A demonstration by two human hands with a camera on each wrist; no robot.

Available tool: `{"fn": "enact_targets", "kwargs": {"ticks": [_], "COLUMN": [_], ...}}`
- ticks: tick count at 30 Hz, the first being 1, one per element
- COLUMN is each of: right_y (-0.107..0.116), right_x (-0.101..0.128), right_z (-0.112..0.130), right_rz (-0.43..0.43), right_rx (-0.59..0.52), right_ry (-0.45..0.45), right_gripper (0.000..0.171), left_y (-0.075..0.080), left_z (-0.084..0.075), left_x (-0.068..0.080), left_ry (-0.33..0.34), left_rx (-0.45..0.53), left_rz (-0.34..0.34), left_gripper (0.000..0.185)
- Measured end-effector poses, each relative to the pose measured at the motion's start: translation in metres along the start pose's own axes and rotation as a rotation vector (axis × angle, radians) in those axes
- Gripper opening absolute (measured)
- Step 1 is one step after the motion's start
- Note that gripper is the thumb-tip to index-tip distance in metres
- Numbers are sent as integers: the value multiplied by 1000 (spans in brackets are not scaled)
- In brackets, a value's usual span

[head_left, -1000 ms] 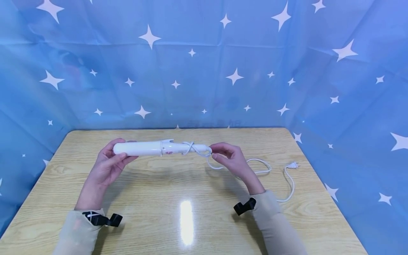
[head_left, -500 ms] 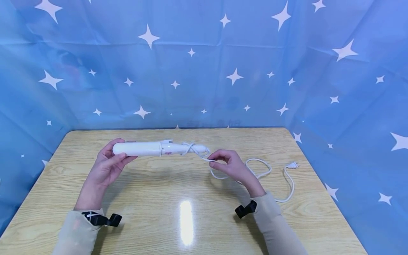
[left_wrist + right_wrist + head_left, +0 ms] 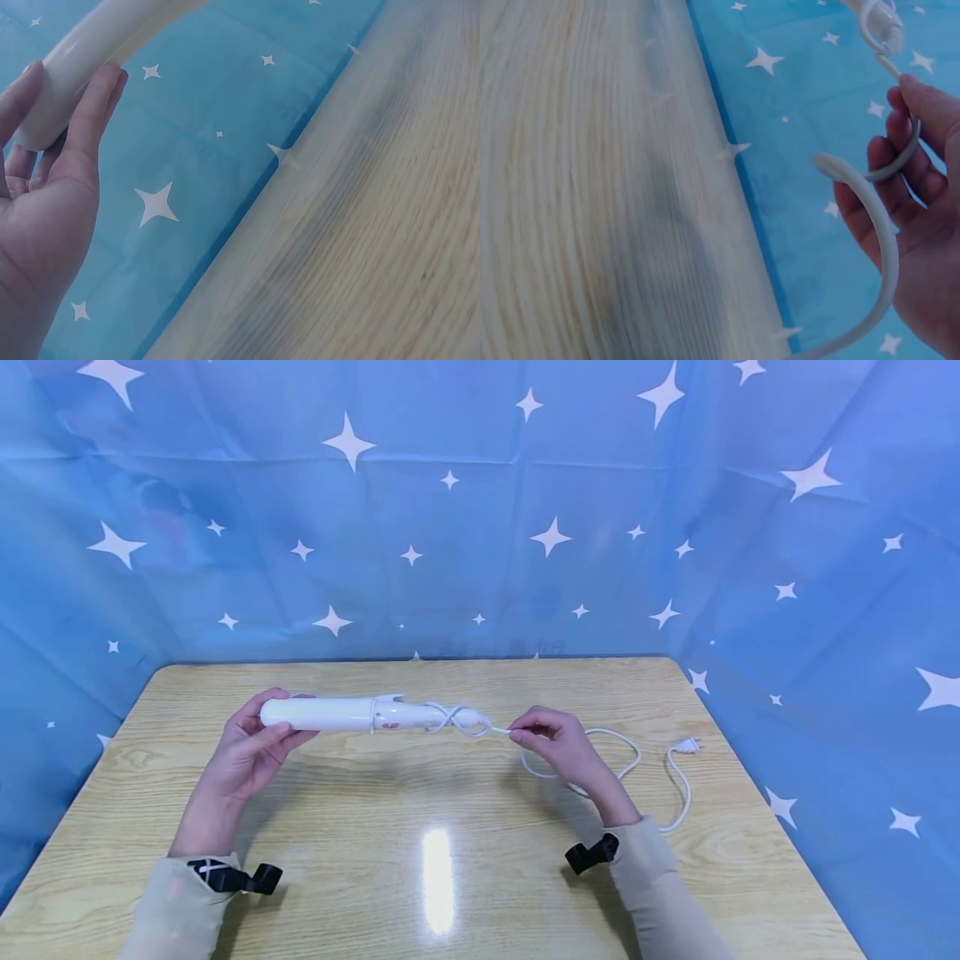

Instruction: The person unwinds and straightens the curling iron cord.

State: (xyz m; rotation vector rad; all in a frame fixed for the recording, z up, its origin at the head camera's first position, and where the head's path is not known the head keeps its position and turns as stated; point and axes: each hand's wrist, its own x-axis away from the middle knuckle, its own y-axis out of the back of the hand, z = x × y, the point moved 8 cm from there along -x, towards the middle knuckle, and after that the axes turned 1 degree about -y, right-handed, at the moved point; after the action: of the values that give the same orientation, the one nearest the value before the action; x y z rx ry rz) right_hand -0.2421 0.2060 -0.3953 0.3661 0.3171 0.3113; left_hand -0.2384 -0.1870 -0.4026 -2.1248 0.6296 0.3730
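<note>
A white curling iron (image 3: 322, 714) is held level above the table. My left hand (image 3: 247, 756) grips the rounded end of its thick barrel, thumb in front. Its white cord (image 3: 455, 717) crosses over itself around the narrow handle. Just past the handle's end, my right hand (image 3: 558, 745) pinches the cord between thumb and forefinger. Seen from the right wrist, a stretch of cord (image 3: 885, 247) curves down from the fingers of the right hand (image 3: 930, 240). From the left wrist, the barrel (image 3: 90, 60) lies between the thumb and fingers of the left hand (image 3: 56, 202).
More cord loops over the wooden table (image 3: 337, 827) at the right, where the two-pin plug (image 3: 686, 746) lies. A blue star-patterned cloth (image 3: 480, 527) hangs behind and along the sides. Black wrist cameras sit on both sleeves.
My right hand has moved from the handle's end to the right, pinching the cord and drawing it straight from the handle. The left hand and curling iron have barely shifted left.
</note>
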Motion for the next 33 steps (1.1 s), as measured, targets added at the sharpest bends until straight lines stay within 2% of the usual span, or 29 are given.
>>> {"fn": "enact_targets", "kwargs": {"ticks": [6,13,17,28,33], "right_y": [20,27,32,23,21], "right_x": [5,14,18,21,22], "right_z": [-3,-10,-17,-25,-26], "right_rz": [-60,-6,-13,61,74], "right_rx": [10,32,21,-42,-54], "right_ry": [-20,-16,-31,-56,-84], "right_gripper": [9,7,8,13,17], "left_y": [4,5,5,5,6], "left_z": [-4,-10,-13,-17,-17], "left_x": [2,4,5,6,6], "left_ry": [-17,-39,-49,-47,-35], "left_rx": [-28,6,16,49,19], "left_rz": [-17,-4,2,1,-9], "left_gripper": [46,44,44,43,43]}}
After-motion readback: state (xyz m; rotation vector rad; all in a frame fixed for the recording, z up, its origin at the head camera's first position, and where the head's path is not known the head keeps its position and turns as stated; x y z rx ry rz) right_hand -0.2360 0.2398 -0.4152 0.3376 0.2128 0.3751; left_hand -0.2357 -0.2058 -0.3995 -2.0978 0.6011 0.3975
